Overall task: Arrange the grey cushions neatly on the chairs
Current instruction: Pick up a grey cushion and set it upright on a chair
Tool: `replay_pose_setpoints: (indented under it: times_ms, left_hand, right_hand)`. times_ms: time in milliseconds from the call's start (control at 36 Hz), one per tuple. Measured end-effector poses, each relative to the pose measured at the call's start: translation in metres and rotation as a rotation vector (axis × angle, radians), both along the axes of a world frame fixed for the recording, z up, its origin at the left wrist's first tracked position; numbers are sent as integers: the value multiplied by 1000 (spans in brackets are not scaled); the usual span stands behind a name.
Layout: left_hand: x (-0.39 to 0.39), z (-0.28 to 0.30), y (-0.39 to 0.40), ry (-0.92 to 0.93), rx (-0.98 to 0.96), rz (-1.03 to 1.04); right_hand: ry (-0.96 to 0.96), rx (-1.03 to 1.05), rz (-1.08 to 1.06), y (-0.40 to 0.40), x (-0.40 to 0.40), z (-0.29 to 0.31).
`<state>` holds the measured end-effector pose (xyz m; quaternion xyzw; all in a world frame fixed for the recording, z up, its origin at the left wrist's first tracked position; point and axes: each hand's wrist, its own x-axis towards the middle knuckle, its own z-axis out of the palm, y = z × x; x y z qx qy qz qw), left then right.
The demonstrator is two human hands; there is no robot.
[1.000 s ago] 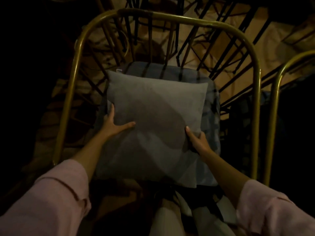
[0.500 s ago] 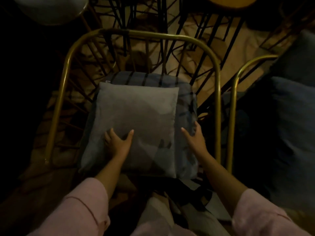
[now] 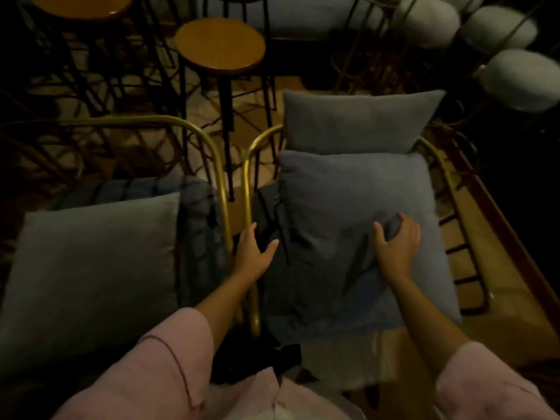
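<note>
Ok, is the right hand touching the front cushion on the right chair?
Touching. The head view shows the right hand pressed into the front cushion, fabric bunching under its fingers.

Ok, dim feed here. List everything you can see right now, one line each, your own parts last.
Grey cushions: three; one on the left chair, one flat on the right chair, one upright behind it.
Chairs: two, brass-framed, side by side.
Round wooden stools: two, brown, upper left.
White padded stools: several, upper right.
Left hand: open, at the right chair's left edge.
Right hand: fingers pressing the flat cushion.
Sleeves: pink.
</note>
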<state>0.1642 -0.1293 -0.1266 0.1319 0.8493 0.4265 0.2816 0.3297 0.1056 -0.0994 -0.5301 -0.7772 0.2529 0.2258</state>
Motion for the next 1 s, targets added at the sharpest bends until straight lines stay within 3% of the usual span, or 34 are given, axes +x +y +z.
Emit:
replay_pose_setpoints:
  times_ms: [111, 250, 333, 500, 611, 750, 1000]
  left_hand:
    - [22, 8, 59, -132, 105, 31]
    - [35, -4, 100, -382, 213, 215]
    - [37, -12, 110, -397, 265, 270]
    - [25, -15, 110, -534, 267, 428]
    - [12, -7, 104, -478, 337, 567]
    - [-23, 17, 75, -309, 340, 640]
    - [-114, 85, -37, -77, 307, 732]
  right_hand:
    - [-6, -151, -144, 65, 39, -3]
    - [74, -507, -273, 120, 74, -14]
    - [119, -705, -297, 131, 84, -23]
    - [53, -751, -216, 141, 90, -16]
    - [231, -785, 19, 137, 79, 0]
    - [251, -914, 0, 126, 64, -19]
    - [396, -1081, 290, 28, -75, 29]
